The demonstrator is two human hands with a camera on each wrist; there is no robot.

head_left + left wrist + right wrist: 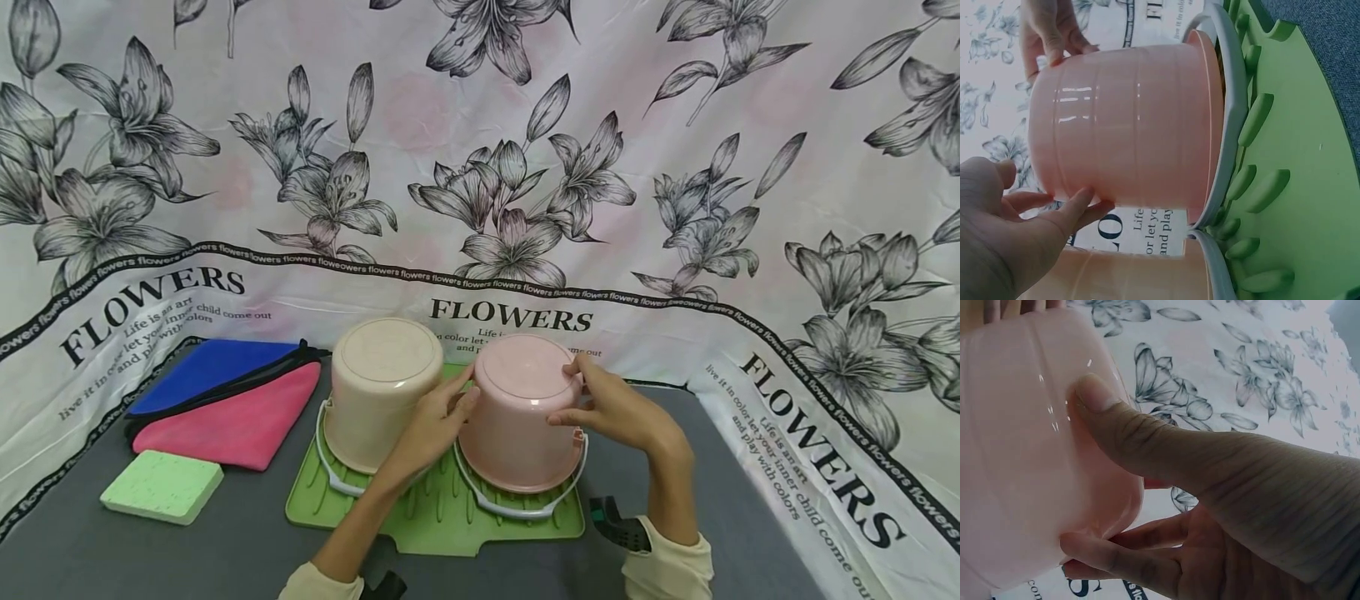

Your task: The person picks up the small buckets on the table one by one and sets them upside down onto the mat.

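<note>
A pink bucket (517, 417) stands upside down, its rim on a green draining mat (442, 537). My left hand (435, 421) holds its left side near the top, thumb toward me and fingers in the gap beside a cream bucket (375, 392). From the other side my right hand (618, 408) grips the pink bucket, its thumb on the front wall and its fingers around the upper edge. The right wrist view shows this thumb (1097, 397) against the pink wall. A grey handle (525, 510) hangs down around the pink bucket's rim. The cream bucket is also upside down.
At the left lie a blue and pink zip pouch (240, 417) and a light green sponge (161, 487) on the grey table (187, 558). A white cloth printed with flowers (517, 167) hangs behind and along the sides.
</note>
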